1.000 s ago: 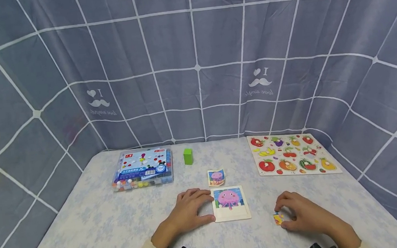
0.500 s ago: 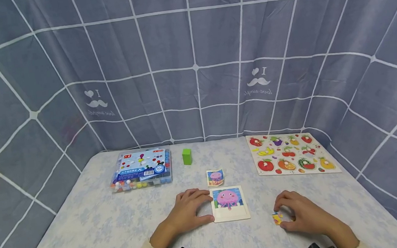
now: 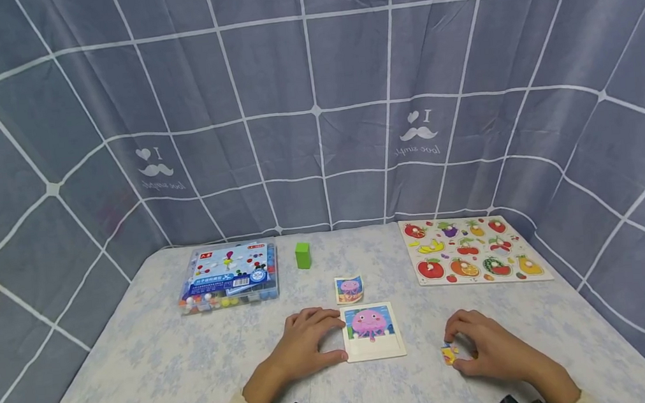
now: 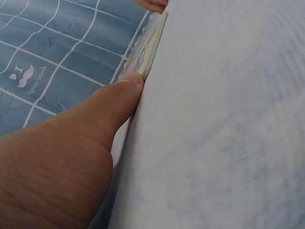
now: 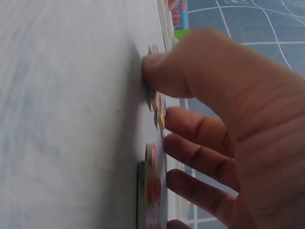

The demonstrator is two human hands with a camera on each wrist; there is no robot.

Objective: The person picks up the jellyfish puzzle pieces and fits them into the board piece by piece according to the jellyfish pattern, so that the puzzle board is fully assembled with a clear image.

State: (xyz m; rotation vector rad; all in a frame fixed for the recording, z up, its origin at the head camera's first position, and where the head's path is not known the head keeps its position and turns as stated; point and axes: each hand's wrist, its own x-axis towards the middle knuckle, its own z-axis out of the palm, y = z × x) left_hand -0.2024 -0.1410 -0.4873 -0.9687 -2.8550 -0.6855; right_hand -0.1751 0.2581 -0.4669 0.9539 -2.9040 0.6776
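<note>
In the head view my left hand [image 3: 307,343] rests on the table, thumb and index fingertip against the left edge of a small square puzzle board [image 3: 374,349]. A pink octopus picture fills its upper part, with bare wood below. In the left wrist view the thumb touches the corner of the board [image 4: 151,57]. To the right, my right hand [image 3: 487,348] pinches a small yellow and blue jigsaw piece [image 3: 448,354] between thumb and fingers at the tabletop. The right wrist view shows more pieces [image 5: 152,186] lying under the hand, hidden from the head view.
A small octopus picture card [image 3: 349,289] lies just behind the board. Farther back stand a green block [image 3: 303,255] and a clear box of coloured balls [image 3: 228,277]. A fruit puzzle board [image 3: 471,251] lies back right. A grid-patterned curtain [image 3: 352,141] encloses the table.
The whole head view has shifted slightly. Both hands keep their places, the left at the board and the right on the jigsaw piece.
</note>
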